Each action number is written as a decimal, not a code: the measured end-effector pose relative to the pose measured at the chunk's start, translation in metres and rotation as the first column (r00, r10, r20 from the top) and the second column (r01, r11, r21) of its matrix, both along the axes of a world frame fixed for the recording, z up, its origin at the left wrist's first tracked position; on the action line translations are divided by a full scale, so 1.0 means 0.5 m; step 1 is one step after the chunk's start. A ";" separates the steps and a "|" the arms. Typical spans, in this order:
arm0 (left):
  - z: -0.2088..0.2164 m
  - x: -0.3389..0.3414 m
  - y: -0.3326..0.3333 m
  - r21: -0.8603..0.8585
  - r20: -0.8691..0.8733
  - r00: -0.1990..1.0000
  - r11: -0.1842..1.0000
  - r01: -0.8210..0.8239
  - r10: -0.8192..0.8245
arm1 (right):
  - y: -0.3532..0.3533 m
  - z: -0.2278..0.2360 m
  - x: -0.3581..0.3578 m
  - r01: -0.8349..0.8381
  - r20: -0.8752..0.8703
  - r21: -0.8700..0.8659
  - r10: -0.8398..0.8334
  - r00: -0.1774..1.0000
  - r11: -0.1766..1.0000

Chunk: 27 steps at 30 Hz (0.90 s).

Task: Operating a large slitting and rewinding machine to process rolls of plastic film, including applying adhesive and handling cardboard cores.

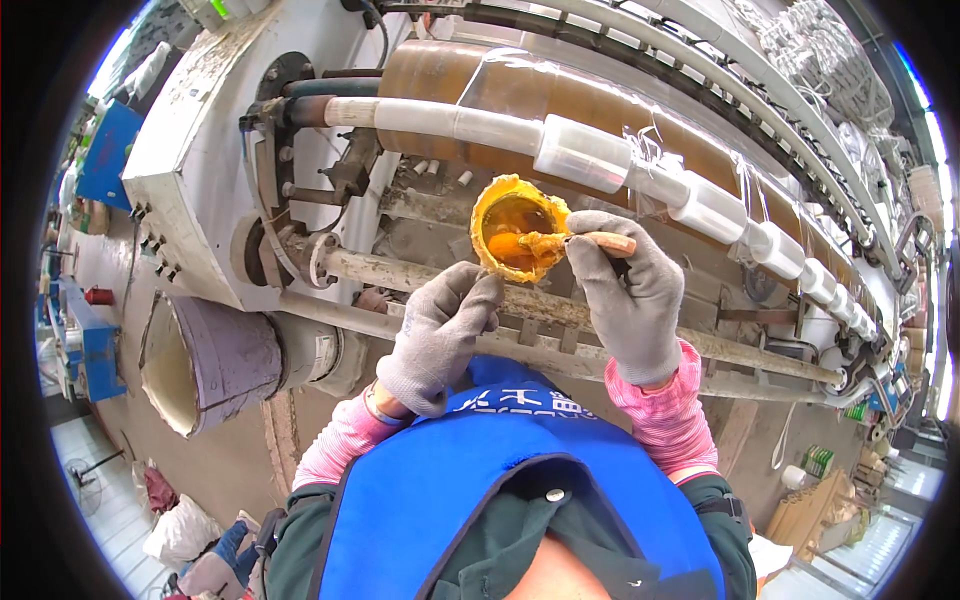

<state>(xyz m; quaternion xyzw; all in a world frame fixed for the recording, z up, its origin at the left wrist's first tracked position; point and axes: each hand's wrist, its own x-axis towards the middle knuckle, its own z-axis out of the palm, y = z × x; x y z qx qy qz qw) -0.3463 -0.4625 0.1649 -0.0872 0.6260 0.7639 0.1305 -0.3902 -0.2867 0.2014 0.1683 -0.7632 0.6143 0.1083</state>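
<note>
Cup, one: yellow-crusted rim, amber contents; held up between the two hands, in front of the machine.
Brush, one: wooden handle, orange-coated head resting inside the cup.
Gloved hands, two, grey. Left hand: grip closed on the cup at its lower-left edge, fingers angled up and right. Right hand: grip pinching the brush between thumb and fingers, hand raised, fingers angled up and left.
Film rolls, whitish: at least four along one shaft; further count unclear.
Brown roller, one, behind the shaft.
Duct, one, wide-mouthed, well left of the left hand.
Room: a gap shows between cup and film rolls; clearance to the long bar cannot be told.
</note>
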 end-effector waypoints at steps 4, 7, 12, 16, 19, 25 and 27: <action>-0.040 -0.012 0.003 0.058 -0.022 0.998 0.997 0.059 -0.058 | -0.001 -0.012 -0.003 0.085 0.005 0.081 -0.085 0.996 0.993; -0.053 -0.027 -0.002 -0.029 -0.108 0.987 0.993 0.118 -0.121 | -0.004 -0.007 -0.013 0.135 -0.061 0.143 -0.127 0.990 0.981; -0.057 -0.043 -0.020 0.031 -0.105 0.986 0.990 0.135 -0.131 | -0.014 0.002 -0.043 0.188 0.158 0.127 -0.207 0.966 0.974; -0.069 -0.051 -0.035 0.032 -0.096 0.989 0.992 0.120 -0.117 | -0.033 -0.006 -0.069 0.266 0.286 0.017 -0.259 0.923 0.964; -0.093 -0.050 -0.046 0.012 -0.153 0.985 0.996 0.087 -0.084 | -0.013 0.012 -0.098 0.291 0.296 0.031 -0.287 0.911 0.956; -0.122 -0.051 -0.055 0.034 -0.163 0.982 0.994 0.104 -0.097 | -0.036 0.033 -0.114 0.208 0.345 0.100 -0.230 0.910 0.973; -0.112 -0.054 -0.058 0.037 -0.138 0.984 0.992 0.118 -0.111 | -0.051 0.022 -0.107 0.181 0.315 0.098 -0.203 0.927 0.978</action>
